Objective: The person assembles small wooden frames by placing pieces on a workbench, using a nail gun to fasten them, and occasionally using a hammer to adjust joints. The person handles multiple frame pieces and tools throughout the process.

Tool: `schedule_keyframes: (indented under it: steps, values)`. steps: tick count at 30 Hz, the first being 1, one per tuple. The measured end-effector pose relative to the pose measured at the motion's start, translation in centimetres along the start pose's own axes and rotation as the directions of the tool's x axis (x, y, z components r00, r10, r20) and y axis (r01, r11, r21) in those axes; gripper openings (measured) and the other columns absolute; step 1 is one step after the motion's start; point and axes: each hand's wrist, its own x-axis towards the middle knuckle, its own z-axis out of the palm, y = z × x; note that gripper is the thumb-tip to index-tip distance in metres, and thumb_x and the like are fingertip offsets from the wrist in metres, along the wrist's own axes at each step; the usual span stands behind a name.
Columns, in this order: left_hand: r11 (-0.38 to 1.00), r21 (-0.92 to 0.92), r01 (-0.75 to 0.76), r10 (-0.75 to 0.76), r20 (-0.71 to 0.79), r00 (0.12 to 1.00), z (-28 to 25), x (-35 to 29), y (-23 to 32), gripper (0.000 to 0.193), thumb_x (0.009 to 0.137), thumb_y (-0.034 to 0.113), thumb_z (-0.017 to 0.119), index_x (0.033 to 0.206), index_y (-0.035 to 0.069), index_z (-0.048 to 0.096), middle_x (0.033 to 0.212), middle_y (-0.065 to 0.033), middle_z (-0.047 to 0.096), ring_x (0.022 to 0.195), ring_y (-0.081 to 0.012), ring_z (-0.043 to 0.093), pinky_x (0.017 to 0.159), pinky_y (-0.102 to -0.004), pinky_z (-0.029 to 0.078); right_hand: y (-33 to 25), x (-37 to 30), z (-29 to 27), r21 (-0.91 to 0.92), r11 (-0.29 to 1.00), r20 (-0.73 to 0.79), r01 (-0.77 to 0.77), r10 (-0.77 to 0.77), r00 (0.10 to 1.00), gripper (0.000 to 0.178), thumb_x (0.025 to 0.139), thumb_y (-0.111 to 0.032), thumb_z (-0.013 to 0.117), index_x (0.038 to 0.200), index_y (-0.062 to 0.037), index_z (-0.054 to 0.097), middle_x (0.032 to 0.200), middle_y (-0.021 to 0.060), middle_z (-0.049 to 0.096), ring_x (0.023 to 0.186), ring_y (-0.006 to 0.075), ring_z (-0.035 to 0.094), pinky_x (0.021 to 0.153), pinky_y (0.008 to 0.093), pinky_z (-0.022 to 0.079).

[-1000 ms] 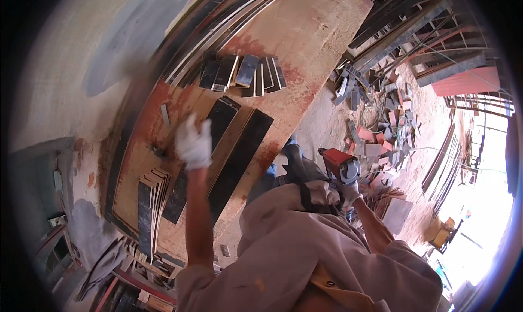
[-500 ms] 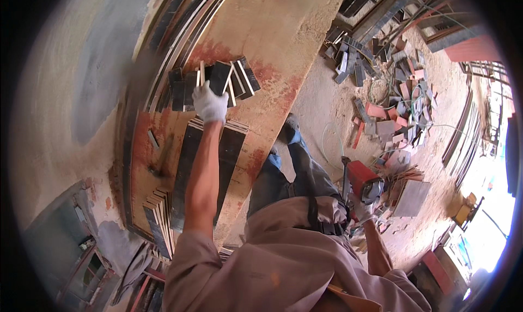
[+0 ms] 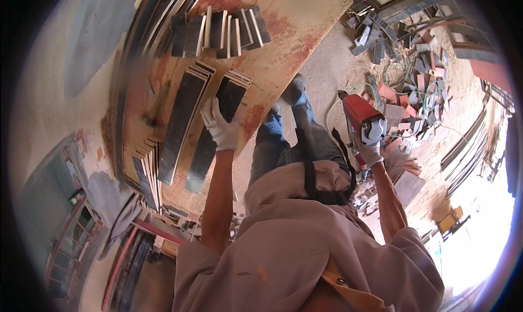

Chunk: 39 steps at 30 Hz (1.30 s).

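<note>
- Gripped in the right hand (image 3: 369,153), a red power saw (image 3: 360,118) is held low.
- Laid flat by the left hand (image 3: 220,128), the dark board (image 3: 215,128) should be steadied before cutting.

Two long boards (image 3: 204,121) side by side on the workbench (image 3: 283,45), short offcuts (image 3: 218,31) beyond them, scrap pile (image 3: 403,77) right

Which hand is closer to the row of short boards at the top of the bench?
Left. The left hand rests on a long dark plank just below the short boards; the right hand holds the red saw off the bench.
</note>
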Motion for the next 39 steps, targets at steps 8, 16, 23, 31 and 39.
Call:
schedule_keyframes:
  steps: [8,16,23,31,39]
  values:
    - [0.991,-0.082,0.101,-0.105,-0.043,0.994,1.6,-0.3,-0.8,0.082,0.082,0.026,0.087,0.149,0.002,0.048,0.153,-0.0214,0.05,0.146,-0.0429,0.041,0.123,-0.0609,0.027,-0.2,2.7,0.1,0.311,0.948,0.25,-0.062,-0.019,0.968,0.018,0.098,-0.011,0.069,0.115,-0.013,0.063,0.089,-0.0061,0.06,0.069,0.0035,0.054,0.056,0.0206,0.042]
    - [0.969,-0.171,0.177,-0.19,-0.063,0.98,1.3,-0.3,0.0,0.08,0.078,0.016,0.088,0.146,0.003,0.049,0.154,-0.0188,0.047,0.148,-0.0404,0.039,0.126,-0.0604,0.023,-1.9,3.6,0.2,-0.684,0.384,0.304,0.621,-0.624,0.72,0.046,0.092,-0.033,0.066,0.132,-0.0113,0.062,0.135,0.0109,0.064,0.129,0.034,0.056,0.117,0.0519,0.035]
    - [0.978,-0.146,0.151,-0.165,-0.091,0.982,1.3,-0.8,-0.2,0.075,0.081,0.02,0.088,0.144,0.004,0.051,0.154,-0.0195,0.049,0.148,-0.041,0.04,0.125,-0.0588,0.027,-5.3,3.6,0.5,-0.494,0.608,0.185,0.621,-0.624,0.759,0.044,0.091,-0.033,0.065,0.13,-0.0128,0.064,0.13,0.0114,0.066,0.125,0.0344,0.058,0.114,0.0501,0.038]
    - [0.974,-0.112,0.196,-0.198,-0.003,0.98,1.3,-0.7,-0.6,0.085,0.082,0.026,0.087,0.152,0.0,0.047,0.16,-0.0218,0.044,0.152,-0.0425,0.034,0.127,-0.0567,0.023,-9.5,4.3,0.2,-0.457,0.674,0.216,0.581,-0.549,0.807,0.042,0.086,-0.029,0.067,0.124,-0.0123,0.067,0.122,0.0116,0.069,0.117,0.0353,0.062,0.108,0.0496,0.042]
    - [0.968,-0.042,0.247,-0.244,0.057,0.968,1.3,-0.3,-0.6,0.085,0.078,0.023,0.089,0.15,-0.001,0.049,0.159,-0.0231,0.046,0.152,-0.0416,0.035,0.127,-0.0549,0.024,-11.8,5.6,1.3,-0.342,0.617,0.171,0.708,-0.7,0.693,0.046,0.089,-0.029,0.066,0.131,-0.0118,0.064,0.128,0.0107,0.068,0.12,0.0322,0.063,0.109,0.0455,0.044]
